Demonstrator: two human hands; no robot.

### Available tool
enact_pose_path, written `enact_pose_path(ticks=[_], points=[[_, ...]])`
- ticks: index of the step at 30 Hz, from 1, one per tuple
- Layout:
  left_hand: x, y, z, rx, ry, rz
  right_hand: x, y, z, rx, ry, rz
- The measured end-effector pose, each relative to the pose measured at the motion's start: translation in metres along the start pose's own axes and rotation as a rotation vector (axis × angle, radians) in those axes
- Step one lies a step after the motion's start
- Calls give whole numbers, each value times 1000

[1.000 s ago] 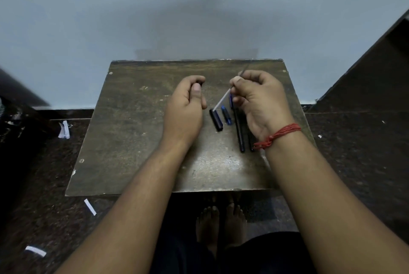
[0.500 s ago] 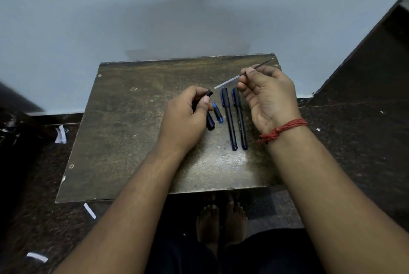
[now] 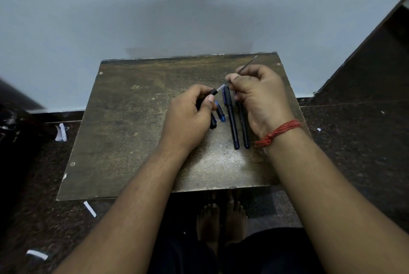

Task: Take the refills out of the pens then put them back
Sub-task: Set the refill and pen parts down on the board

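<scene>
My left hand (image 3: 188,116) grips a black pen barrel (image 3: 213,92), open end pointing up and right. My right hand (image 3: 261,96) pinches a thin refill (image 3: 247,64); its pale lower end (image 3: 221,87) meets the barrel's mouth, and its dark tip sticks out past my fingers toward the table's far right corner. Two black pens (image 3: 232,123) lie side by side on the table between my hands, the right one (image 3: 243,127) partly under my right hand. A small blue piece (image 3: 220,114) and a black piece (image 3: 213,122) lie beside my left thumb.
The worn brown table (image 3: 137,132) stands against a pale wall (image 3: 155,8). Dark floor surrounds it, with scraps of white paper (image 3: 60,133) on the left. My bare feet (image 3: 221,220) show below the table's near edge. A red thread band (image 3: 278,132) circles my right wrist.
My right hand has brought the refill down and left until its pale end meets the barrel's mouth. My left hand has raised the barrel toward it.
</scene>
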State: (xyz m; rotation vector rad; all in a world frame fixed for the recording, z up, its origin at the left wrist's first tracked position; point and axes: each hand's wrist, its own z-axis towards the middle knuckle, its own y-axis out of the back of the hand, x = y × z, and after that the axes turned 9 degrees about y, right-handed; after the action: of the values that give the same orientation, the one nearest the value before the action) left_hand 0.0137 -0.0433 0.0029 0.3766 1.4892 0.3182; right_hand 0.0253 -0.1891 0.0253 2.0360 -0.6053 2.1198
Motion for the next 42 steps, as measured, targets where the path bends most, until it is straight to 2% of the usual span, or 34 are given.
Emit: enact_pose_path(ticks=[4, 9, 13, 16, 18, 20, 23, 25, 31, 33, 35, 39, 42], points=[[-2, 0, -1, -9, -11, -13, -4, -5, -7, 134, 18, -153], [-1, 0, 0, -11, -30, -14, 0, -3, -4, 47, 111, -251], [-2, -1, -2, -20, -58, -17, -6, -5, -8, 145, 113, -352], [-2, -1, -1, -39, -49, -45, -1, -6, -8, 155, 163, -447], [0, 1, 2, -90, -23, -65, 5, -4, -7, 118, 222, -582], [2, 3, 4, -138, 3, -93, 4, 0, -6, 124, 311, -830], [4, 4, 6, -191, 11, -128, 0, -1, -10, 233, 387, -1236], [4, 4, 6, -208, 7, -136, -3, -6, -16, 303, 422, -1414], [6, 2, 8, -216, -5, -129, -11, -19, -26, 335, 508, -1558], [6, 2, 8, -216, -3, -138, -11, -20, -24, 340, 460, -1520], [6, 3, 8, -208, -1, -135, -6, -18, -19, 304, 422, -1332], [5, 3, 7, -168, 0, -111, 8, -10, -9, 87, 326, -442], [5, 0, 6, -140, -9, -76, 11, -3, -4, -1, 286, -79]])
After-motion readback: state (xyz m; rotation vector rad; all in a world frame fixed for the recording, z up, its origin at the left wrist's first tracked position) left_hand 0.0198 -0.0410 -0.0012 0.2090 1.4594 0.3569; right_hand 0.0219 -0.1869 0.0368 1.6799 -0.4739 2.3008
